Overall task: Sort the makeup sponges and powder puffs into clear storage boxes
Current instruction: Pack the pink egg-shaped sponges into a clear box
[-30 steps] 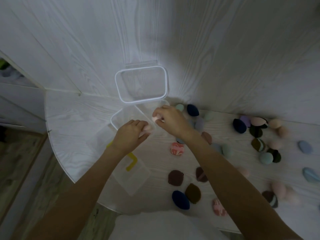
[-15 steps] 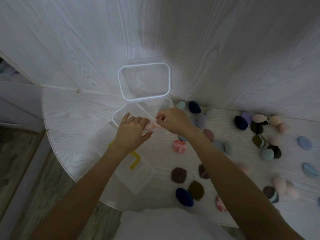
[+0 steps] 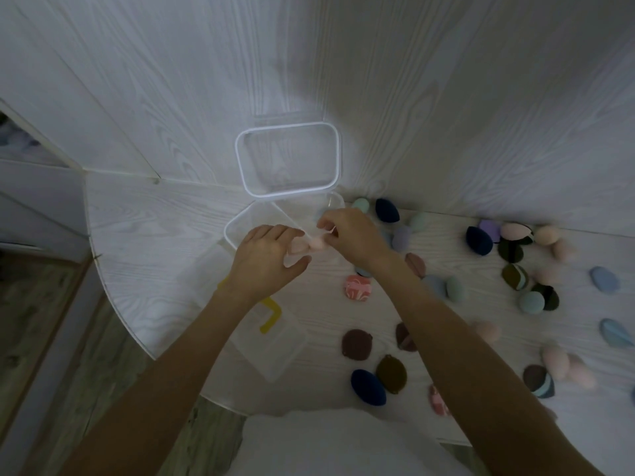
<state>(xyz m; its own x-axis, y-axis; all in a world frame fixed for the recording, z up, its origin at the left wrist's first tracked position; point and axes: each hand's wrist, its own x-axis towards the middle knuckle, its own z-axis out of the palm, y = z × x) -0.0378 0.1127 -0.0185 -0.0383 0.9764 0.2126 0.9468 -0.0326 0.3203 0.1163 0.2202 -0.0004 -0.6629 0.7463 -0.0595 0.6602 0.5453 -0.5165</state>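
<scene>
Both hands meet over the open clear box (image 3: 245, 228), the landmark for everything else on this white table (image 3: 144, 235). From where I stand, the left hand (image 3: 266, 261) hovers over the box's near right part with its fingers loosely curled and the thumb stuck out sideways; a pale pink sponge (image 3: 302, 247) shows at its fingertips. The right hand (image 3: 354, 237) comes in from the right of the box, its fingertips drawn together in a narrow pinch on something small and pale touching that same sponge. Whether both hands share one piece or each has its own, I cannot tell, since the fingers cover the join.

My guess is the hands gather here because the pink piece is being passed over or dropped into the box below them.

Behind the box, propped against the wall, stands a white-rimmed lid (image 3: 288, 159), apparently put there to keep it out of the way. In front of the box, towards the person, lies another clear container (image 3: 275, 345) with a yellow clip (image 3: 271, 314). To the right of the box the unsorted sponges and puffs (image 3: 515, 269) lie scattered, navy, olive, mint, lilac and peach, well apart from it; none visibly lies inside, though the hands hide part of it.
</scene>
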